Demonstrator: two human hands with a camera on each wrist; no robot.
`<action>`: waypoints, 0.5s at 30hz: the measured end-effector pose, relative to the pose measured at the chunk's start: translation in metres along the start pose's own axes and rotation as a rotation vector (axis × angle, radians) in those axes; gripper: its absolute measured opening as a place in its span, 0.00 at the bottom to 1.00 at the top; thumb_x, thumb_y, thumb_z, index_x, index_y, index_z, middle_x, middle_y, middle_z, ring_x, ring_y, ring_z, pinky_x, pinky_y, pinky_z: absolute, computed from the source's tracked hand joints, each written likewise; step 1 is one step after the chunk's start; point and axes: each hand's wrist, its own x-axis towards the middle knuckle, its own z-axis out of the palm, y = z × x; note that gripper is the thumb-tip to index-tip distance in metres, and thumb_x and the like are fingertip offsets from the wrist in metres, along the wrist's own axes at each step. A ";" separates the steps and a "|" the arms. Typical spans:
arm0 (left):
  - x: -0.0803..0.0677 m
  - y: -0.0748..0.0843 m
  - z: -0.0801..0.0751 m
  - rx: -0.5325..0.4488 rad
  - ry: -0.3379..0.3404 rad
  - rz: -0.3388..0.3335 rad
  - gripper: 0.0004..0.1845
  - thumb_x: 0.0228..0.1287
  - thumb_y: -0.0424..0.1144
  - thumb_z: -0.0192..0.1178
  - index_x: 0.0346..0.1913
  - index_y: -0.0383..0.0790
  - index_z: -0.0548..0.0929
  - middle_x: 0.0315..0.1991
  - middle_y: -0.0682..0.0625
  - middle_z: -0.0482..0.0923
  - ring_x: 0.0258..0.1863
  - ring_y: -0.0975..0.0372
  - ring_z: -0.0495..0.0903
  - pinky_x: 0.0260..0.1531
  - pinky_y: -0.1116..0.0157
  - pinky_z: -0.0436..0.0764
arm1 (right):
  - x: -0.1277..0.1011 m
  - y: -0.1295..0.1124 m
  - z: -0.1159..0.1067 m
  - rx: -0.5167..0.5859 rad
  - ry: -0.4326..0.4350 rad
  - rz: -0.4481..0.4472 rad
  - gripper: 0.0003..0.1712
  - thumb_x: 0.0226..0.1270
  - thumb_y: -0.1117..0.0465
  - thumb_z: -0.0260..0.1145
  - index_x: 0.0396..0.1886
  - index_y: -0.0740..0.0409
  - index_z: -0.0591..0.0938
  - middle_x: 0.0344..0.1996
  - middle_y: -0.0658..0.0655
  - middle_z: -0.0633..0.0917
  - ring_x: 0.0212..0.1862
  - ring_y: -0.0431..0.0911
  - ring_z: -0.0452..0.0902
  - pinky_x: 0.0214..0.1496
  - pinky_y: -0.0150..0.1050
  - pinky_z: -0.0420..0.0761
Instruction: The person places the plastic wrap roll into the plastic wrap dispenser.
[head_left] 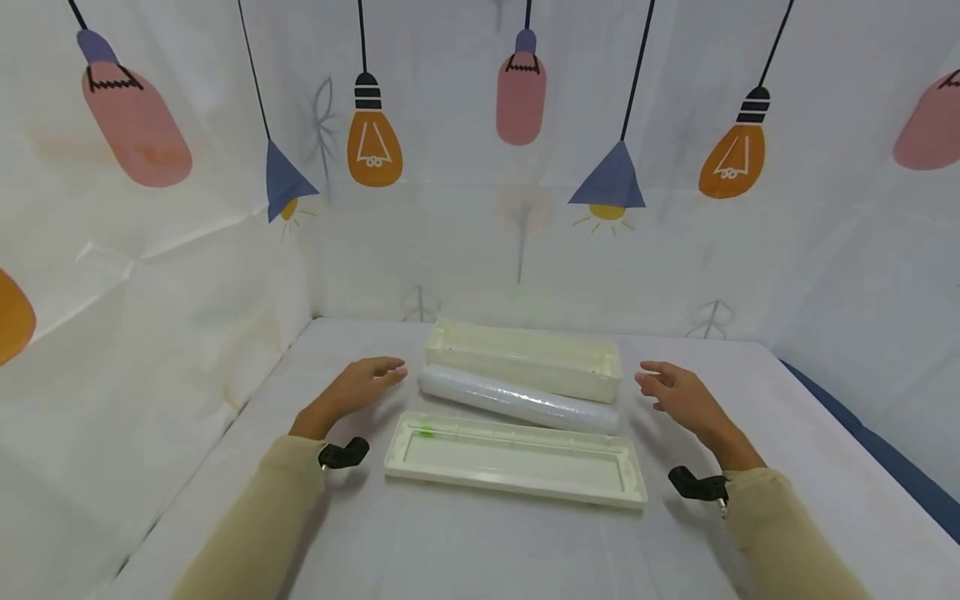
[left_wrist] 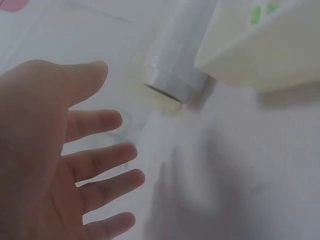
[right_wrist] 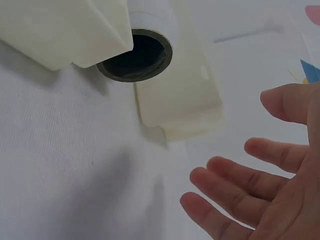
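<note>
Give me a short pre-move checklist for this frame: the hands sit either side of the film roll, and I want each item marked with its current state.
1. Left hand free, fingers straight, holding nothing: ok.
2. Right hand free, fingers relaxed, holding nothing: ok.
3. Film roll lies between the two cream trays, both ends exposed toward the hands: ok.
4. Hands in contact with the roll: not ok, both are apart from it.
5. Near tray lies open side up, with a green mark at its left end: ok.
6. Far tray empty inside: cannot tell, its interior is barely seen.
</note>
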 end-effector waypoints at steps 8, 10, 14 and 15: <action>0.015 0.003 0.011 -0.128 -0.013 -0.034 0.31 0.78 0.57 0.49 0.71 0.38 0.73 0.69 0.41 0.70 0.70 0.44 0.66 0.67 0.43 0.64 | 0.007 0.001 0.013 0.095 -0.028 0.054 0.40 0.79 0.43 0.55 0.74 0.70 0.62 0.66 0.74 0.72 0.62 0.63 0.75 0.55 0.50 0.82; 0.020 0.004 0.011 -0.147 -0.006 -0.044 0.30 0.78 0.56 0.49 0.71 0.39 0.73 0.70 0.41 0.70 0.70 0.44 0.66 0.67 0.43 0.64 | 0.009 0.001 0.014 0.104 -0.031 0.064 0.40 0.79 0.45 0.56 0.74 0.70 0.62 0.66 0.74 0.72 0.62 0.63 0.75 0.55 0.49 0.82; 0.029 0.005 0.013 -0.193 -0.009 -0.067 0.30 0.78 0.55 0.49 0.71 0.38 0.72 0.68 0.39 0.71 0.67 0.45 0.69 0.66 0.44 0.66 | 0.013 0.002 0.017 0.139 -0.037 0.081 0.40 0.79 0.46 0.57 0.74 0.72 0.62 0.65 0.74 0.72 0.62 0.63 0.75 0.55 0.48 0.82; 0.030 0.006 0.014 -0.218 -0.012 -0.077 0.29 0.79 0.54 0.49 0.72 0.38 0.71 0.68 0.39 0.71 0.67 0.45 0.70 0.66 0.44 0.66 | 0.013 0.002 0.018 0.151 -0.040 0.082 0.39 0.79 0.47 0.57 0.74 0.73 0.61 0.65 0.75 0.72 0.62 0.63 0.75 0.55 0.48 0.82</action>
